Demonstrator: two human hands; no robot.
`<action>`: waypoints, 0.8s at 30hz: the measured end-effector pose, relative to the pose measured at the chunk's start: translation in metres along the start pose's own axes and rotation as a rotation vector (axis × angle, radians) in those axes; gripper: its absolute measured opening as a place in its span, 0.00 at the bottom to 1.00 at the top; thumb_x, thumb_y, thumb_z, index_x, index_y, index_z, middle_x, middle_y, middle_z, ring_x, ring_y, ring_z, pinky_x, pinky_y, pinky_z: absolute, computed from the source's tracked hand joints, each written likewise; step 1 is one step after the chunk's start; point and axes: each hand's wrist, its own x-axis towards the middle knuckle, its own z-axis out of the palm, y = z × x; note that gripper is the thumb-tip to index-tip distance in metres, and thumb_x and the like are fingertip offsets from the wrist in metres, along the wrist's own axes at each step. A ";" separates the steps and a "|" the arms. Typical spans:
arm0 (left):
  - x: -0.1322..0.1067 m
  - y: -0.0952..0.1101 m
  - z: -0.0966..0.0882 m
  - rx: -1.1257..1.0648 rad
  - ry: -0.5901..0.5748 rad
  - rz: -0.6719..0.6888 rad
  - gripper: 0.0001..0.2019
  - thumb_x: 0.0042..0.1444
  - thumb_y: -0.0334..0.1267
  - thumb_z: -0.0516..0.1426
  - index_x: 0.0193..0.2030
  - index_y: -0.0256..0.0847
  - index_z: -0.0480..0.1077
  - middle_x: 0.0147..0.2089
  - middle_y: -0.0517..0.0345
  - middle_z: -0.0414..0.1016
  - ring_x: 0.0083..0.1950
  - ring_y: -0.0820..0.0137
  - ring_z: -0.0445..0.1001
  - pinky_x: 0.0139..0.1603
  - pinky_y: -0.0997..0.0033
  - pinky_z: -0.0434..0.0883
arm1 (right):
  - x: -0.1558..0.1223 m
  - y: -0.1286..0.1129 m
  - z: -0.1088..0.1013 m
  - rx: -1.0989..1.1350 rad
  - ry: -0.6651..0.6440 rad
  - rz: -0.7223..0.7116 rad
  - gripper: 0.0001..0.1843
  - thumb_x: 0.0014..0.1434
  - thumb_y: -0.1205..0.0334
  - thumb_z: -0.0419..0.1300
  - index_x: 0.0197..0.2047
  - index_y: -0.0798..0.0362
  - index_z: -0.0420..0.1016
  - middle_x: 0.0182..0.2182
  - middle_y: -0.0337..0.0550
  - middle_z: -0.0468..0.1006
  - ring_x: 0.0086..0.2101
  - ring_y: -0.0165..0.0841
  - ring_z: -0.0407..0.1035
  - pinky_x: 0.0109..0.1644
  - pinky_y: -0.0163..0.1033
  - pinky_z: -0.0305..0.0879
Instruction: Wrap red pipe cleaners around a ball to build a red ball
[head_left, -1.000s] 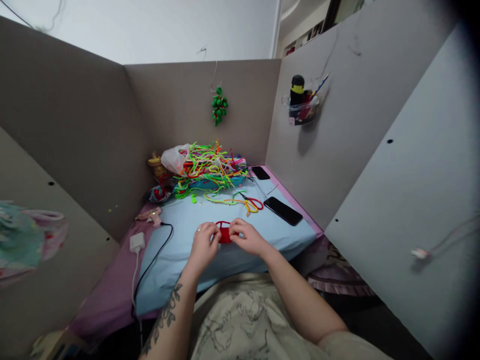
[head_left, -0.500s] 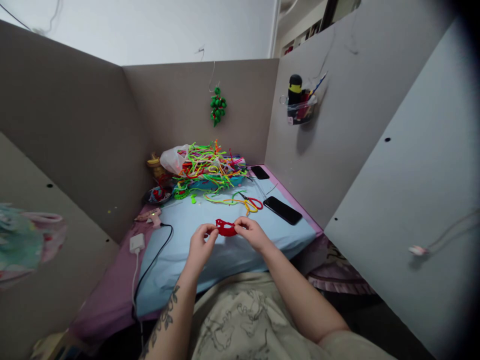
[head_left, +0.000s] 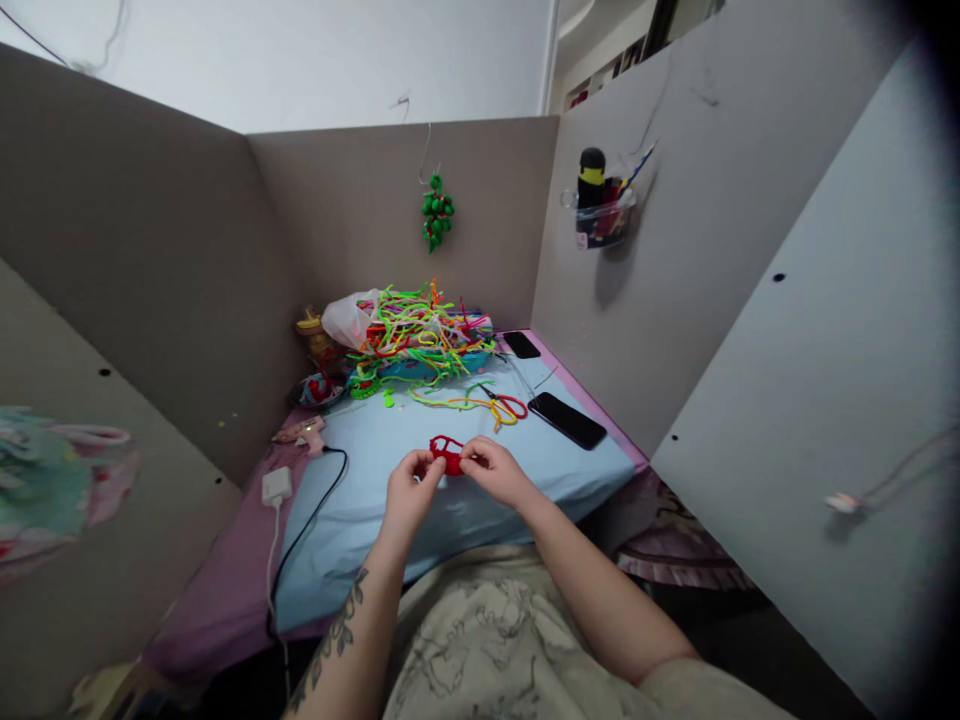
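A small red piece with an open loop along its top, perhaps bent pipe cleaner (head_left: 452,464), is held up between both hands over the blue cloth (head_left: 367,480). My left hand (head_left: 412,485) pinches its left side between thumb and fingers. On the right side, my right hand (head_left: 495,470) grips it the same way, the fingertips of the two hands close together. Part of the red piece is hidden behind the fingers. Just beyond the hands lie scissors (head_left: 508,405) with red and yellow handles, beside loose yellow and green strands.
A heap of colourful fuzzy strands (head_left: 424,335) fills a blue tray at the back. Two phones, the larger one (head_left: 567,420) nearer, lie to the right. A pink glue gun (head_left: 304,433) and a white adapter (head_left: 276,486) with cables lie left. Grey panels surround the table.
Both hands have drawn closer together. The red piece is now squeezed narrower, and its upper loop stands up more openly.
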 end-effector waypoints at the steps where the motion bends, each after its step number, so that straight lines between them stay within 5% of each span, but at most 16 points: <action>1: 0.000 0.001 0.000 0.001 -0.006 0.000 0.10 0.48 0.43 0.59 0.27 0.38 0.68 0.24 0.63 0.65 0.25 0.74 0.61 0.28 0.76 0.60 | 0.000 0.000 0.000 0.002 -0.011 0.002 0.05 0.52 0.67 0.57 0.25 0.53 0.70 0.26 0.36 0.67 0.30 0.30 0.63 0.37 0.35 0.58; 9: 0.003 -0.006 -0.003 -0.063 0.068 -0.007 0.11 0.48 0.45 0.59 0.27 0.39 0.67 0.25 0.63 0.66 0.27 0.73 0.63 0.30 0.75 0.62 | 0.000 0.003 0.002 0.053 -0.003 0.094 0.06 0.53 0.64 0.56 0.26 0.53 0.69 0.25 0.36 0.68 0.28 0.29 0.61 0.33 0.34 0.59; 19: 0.010 -0.015 -0.007 0.030 0.121 0.071 0.05 0.49 0.38 0.56 0.31 0.40 0.68 0.36 0.56 0.72 0.40 0.66 0.70 0.38 0.70 0.66 | 0.011 0.004 0.005 0.060 -0.001 -0.006 0.05 0.54 0.66 0.56 0.27 0.53 0.69 0.27 0.38 0.70 0.32 0.31 0.64 0.38 0.35 0.60; 24: 0.019 -0.033 -0.016 0.081 0.095 0.039 0.07 0.48 0.35 0.54 0.35 0.42 0.68 0.35 0.56 0.73 0.39 0.65 0.72 0.39 0.68 0.67 | 0.020 0.012 0.014 0.099 -0.080 -0.040 0.05 0.54 0.69 0.57 0.27 0.52 0.70 0.28 0.39 0.71 0.32 0.31 0.65 0.40 0.36 0.61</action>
